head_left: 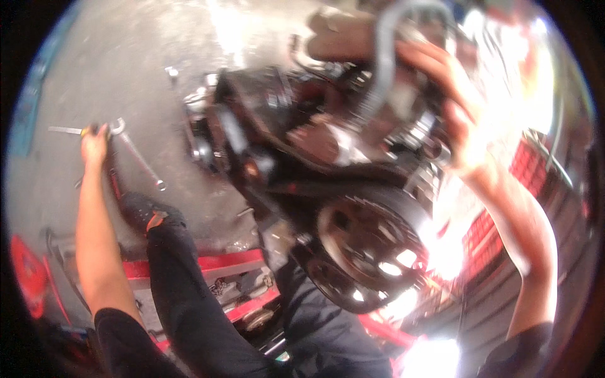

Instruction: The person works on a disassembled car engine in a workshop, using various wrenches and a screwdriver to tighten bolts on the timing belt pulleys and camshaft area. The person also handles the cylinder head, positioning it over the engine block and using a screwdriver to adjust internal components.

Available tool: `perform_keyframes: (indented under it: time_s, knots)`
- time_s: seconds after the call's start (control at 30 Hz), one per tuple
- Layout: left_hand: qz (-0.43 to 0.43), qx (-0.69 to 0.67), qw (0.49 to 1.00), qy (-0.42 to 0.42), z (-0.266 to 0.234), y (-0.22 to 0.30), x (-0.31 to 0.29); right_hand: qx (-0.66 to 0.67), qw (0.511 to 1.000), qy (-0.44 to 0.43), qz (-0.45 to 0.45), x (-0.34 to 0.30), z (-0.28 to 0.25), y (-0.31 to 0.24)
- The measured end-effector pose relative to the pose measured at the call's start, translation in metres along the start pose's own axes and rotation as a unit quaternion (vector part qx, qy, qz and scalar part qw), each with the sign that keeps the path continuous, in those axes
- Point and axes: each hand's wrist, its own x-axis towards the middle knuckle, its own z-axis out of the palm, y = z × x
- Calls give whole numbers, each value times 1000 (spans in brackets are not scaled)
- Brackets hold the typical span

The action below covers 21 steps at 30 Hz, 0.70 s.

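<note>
Black metal engine assembly (283,179) with a large round spoked pulley (372,242), blurred, at centre, beyond dark-trousered legs (183,271). At left, bare left hand (94,149), fingers curled round a slim silver-bladed tool with a yellow-marked handle (66,130); silver combination wrench (140,154) just beside, slanting across grey floor (142,82). At right, bare right hand (463,120) by the engine's upper side, near a curved grey hose (386,60); fingers blurred, cannot tell whether gripping. Below, red metal frame (242,257).
</note>
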Motion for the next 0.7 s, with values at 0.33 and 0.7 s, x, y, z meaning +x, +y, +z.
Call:
perform_keyframes:
  time_s: [0.33, 0.7]
  knots:
    - [16, -208, 977, 34, -174, 145, -307, -105, 990, 88, 18, -34, -9, -4]
    - [537, 123, 834, -25, -386, 305, -461, -96, 988, 108, 47, -24, 1, -9]
